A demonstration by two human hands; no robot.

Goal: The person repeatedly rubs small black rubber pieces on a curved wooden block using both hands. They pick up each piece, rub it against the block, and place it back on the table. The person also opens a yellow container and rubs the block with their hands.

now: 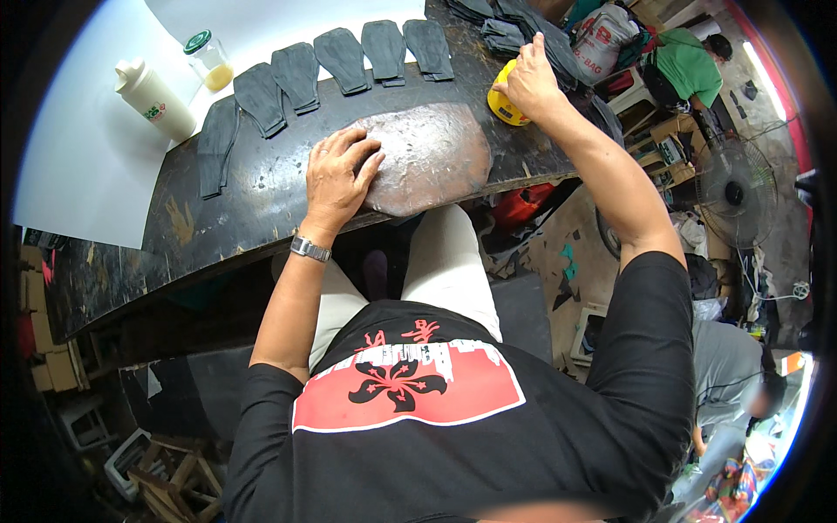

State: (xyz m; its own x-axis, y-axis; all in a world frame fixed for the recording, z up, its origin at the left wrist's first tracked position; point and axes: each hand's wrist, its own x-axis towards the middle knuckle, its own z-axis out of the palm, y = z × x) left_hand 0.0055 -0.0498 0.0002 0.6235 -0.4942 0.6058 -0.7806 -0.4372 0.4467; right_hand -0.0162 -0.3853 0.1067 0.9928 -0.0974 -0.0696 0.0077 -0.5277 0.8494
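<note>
My left hand (338,177), with a metal-banded watch (310,248) at its wrist, rests on the left end of a worn brown slab (432,161) at the table's near edge. Its fingers are slightly bent and hold nothing. Farther right, my right hand (534,80) is at a yellow container (506,103), thumb against its side and fingers reaching over its far side; the palm side is hidden. Several dark grey tapered cut pieces (341,61) lie in a curved row beyond the slab, the leftmost piece (217,146) near the white sheet.
On the white sheet (78,166) stand a cream bottle (155,100) and a glass jar (208,61) with a green lid. Dark material (523,26) is piled at the far right of the black table (253,196). A floor fan (735,192) and two other people are on the right.
</note>
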